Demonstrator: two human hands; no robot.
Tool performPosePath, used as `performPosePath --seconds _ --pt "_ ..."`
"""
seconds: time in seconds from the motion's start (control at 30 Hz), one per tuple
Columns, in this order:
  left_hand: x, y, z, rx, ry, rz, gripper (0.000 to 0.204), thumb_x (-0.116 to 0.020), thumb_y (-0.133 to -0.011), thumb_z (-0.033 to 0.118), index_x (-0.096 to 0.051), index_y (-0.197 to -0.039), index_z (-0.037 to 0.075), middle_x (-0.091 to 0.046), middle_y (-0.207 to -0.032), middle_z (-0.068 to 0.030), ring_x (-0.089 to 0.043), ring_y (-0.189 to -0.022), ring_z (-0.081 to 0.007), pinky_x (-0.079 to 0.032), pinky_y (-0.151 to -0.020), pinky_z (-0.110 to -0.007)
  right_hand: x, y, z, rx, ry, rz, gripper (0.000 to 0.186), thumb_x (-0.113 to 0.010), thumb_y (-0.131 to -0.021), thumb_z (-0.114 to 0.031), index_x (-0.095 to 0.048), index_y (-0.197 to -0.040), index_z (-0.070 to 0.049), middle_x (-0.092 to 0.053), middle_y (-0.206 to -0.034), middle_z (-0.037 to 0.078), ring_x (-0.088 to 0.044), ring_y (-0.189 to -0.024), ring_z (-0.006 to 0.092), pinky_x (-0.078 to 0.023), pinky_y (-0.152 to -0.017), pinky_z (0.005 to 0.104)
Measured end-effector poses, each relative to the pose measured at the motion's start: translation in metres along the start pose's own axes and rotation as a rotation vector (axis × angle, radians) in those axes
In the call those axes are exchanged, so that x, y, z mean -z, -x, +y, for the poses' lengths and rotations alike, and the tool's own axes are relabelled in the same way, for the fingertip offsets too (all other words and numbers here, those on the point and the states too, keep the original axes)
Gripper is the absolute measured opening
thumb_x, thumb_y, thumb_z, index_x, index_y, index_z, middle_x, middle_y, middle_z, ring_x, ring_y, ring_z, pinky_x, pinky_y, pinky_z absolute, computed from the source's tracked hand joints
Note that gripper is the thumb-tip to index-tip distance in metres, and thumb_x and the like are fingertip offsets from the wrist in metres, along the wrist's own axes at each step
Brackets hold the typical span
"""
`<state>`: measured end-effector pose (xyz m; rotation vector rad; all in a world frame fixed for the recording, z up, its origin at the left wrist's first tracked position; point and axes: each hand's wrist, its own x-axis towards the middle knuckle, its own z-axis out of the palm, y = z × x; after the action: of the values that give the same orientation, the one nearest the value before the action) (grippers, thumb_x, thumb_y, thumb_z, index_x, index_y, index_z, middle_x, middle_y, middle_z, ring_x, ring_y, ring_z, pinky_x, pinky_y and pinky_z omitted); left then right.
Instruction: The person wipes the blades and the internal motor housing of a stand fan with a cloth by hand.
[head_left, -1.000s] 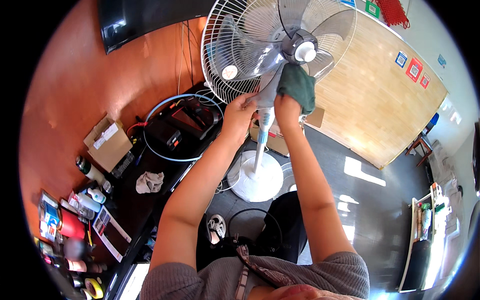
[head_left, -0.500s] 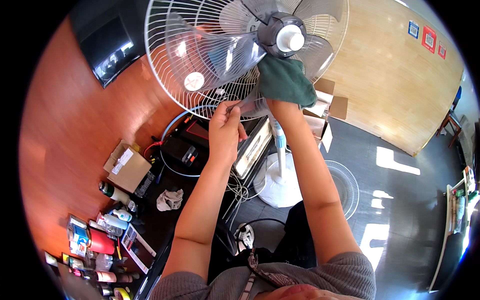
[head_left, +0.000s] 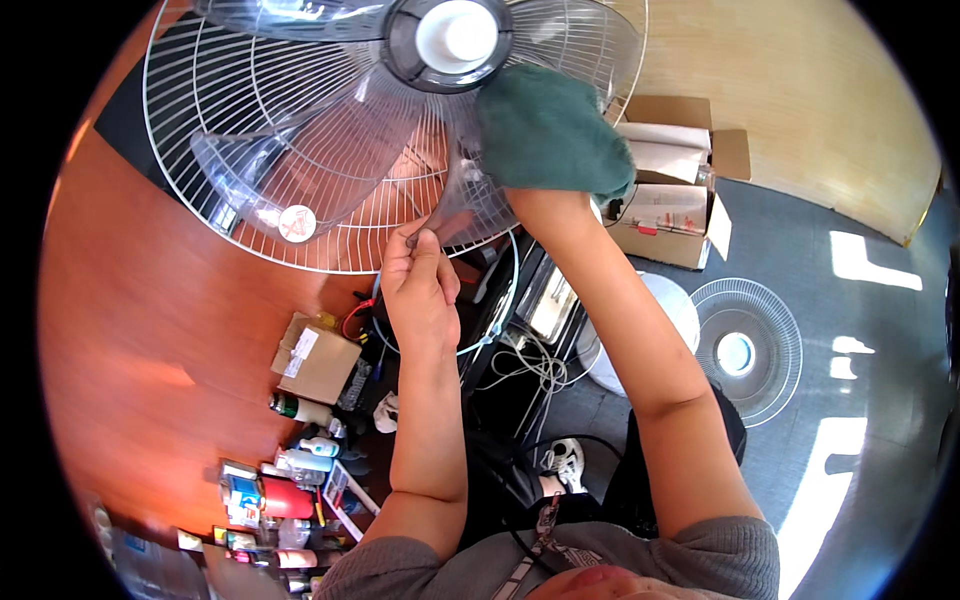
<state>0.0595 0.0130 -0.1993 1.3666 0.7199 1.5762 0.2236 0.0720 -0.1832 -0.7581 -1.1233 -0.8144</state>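
A standing fan shows at the top, its front uncovered, with clear grey blades [head_left: 300, 180] in front of a white wire rear grille [head_left: 180, 172]. A white cap [head_left: 456, 38] sits at its hub. My left hand [head_left: 422, 295] pinches the outer edge of the lowest blade between thumb and fingers. On that blade's right side, my right hand [head_left: 540, 207] holds a dark green cloth [head_left: 550, 130] against it. The cloth covers most of the right hand's fingers. A round white sticker [head_left: 297, 223] marks the neighbouring blade at the left.
A clear round fan grille [head_left: 775, 375] lies on the dark floor at right. The fan's white base [head_left: 665, 300] stands behind my right forearm. An open cardboard box [head_left: 665, 245] is beyond it. At left, a wooden surface [head_left: 120, 290], a small carton [head_left: 318, 362], bottles and loose cables [head_left: 545, 365].
My view has shifted, so the fan looks larger and farther left, and the floor grille shows more fully. Both hands keep their hold on the blade edge and the cloth.
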Motion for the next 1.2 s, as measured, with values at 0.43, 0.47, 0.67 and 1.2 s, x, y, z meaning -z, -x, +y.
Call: performPosePath --seconds 0.43,0.47,0.67,1.2 --pt "-0.003 0.007 0.008 -0.063 -0.09 0.002 0.013 -0.048 -0.097 0.007 -0.054 -0.107 0.001 -0.061 -0.08 -0.0057 -0.034 -0.044 -0.0028 -0.026 -0.039 -0.018 0.002 -0.004 -0.013 0.055 -0.146 -0.002 0.017 -0.062 -0.067 -0.011 -0.063 -0.083 -0.009 -0.061 -0.089 0.009 -0.06 -0.084 0.0304 -0.047 -0.073 0.0418" --pt "-0.005 0.008 0.01 -0.069 -0.096 0.0 0.013 -0.048 -0.097 0.007 -0.054 -0.107 0.001 -0.06 -0.078 -0.005 -0.034 -0.044 -0.0028 -0.026 -0.038 -0.018 0.003 -0.007 -0.014 0.044 -0.166 0.025 0.017 -0.063 -0.067 -0.011 -0.063 -0.083 -0.009 -0.062 -0.089 0.009 -0.06 -0.083 0.0308 -0.047 -0.073 0.0419" --pt "0.005 0.004 0.012 -0.041 -0.078 -0.009 0.014 -0.049 -0.097 0.007 -0.055 -0.108 0.002 -0.06 -0.084 -0.0028 -0.035 -0.044 -0.0034 -0.026 -0.039 -0.018 0.02 0.011 -0.032 0.018 -0.063 -0.432 0.026 -0.062 -0.072 -0.011 -0.064 -0.097 -0.006 -0.06 -0.096 0.012 -0.058 -0.093 0.0328 -0.044 -0.084 0.0449" --pt "0.005 0.008 0.004 -0.115 -0.136 -0.007 0.019 -0.05 -0.097 0.007 -0.056 -0.113 0.002 -0.05 -0.068 0.0014 -0.035 -0.044 -0.0034 -0.026 -0.039 -0.018 0.012 -0.01 -0.023 0.173 -0.076 -0.228 0.008 -0.062 -0.069 -0.015 -0.062 -0.075 -0.011 -0.059 -0.079 0.005 -0.061 -0.073 0.0256 -0.047 -0.06 0.036"
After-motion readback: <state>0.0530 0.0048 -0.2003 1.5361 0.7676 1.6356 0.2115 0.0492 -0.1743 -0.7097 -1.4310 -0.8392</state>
